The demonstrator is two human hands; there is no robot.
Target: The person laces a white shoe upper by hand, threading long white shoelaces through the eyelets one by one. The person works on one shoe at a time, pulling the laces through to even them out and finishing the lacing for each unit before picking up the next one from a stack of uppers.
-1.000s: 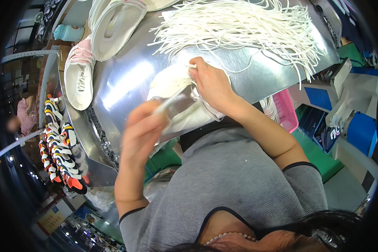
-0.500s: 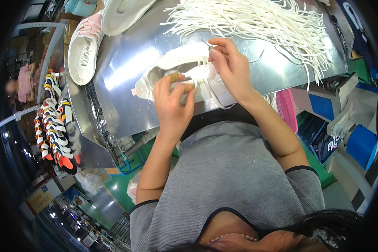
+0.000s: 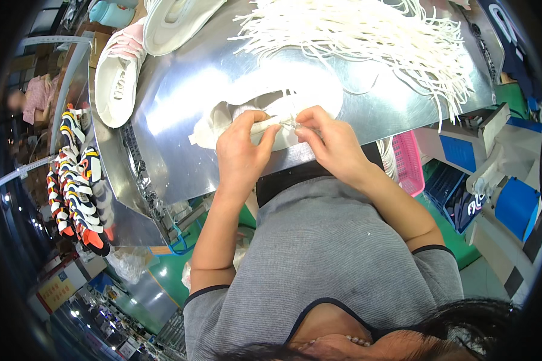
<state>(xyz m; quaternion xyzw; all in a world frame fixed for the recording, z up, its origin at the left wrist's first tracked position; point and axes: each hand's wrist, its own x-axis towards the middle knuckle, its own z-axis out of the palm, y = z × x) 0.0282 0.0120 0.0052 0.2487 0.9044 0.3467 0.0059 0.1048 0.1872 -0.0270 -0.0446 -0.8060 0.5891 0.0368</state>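
Under hands: white shoe (image 3: 223, 123) partly hidden.

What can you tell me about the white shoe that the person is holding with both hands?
The white shoe lies on its side near the front edge of the shiny metal table. It looks like a soft fabric upper with a pale sole. The left hand grips its middle, while the right hand pinches a thin white lace at its top. Its far end is partly hidden.
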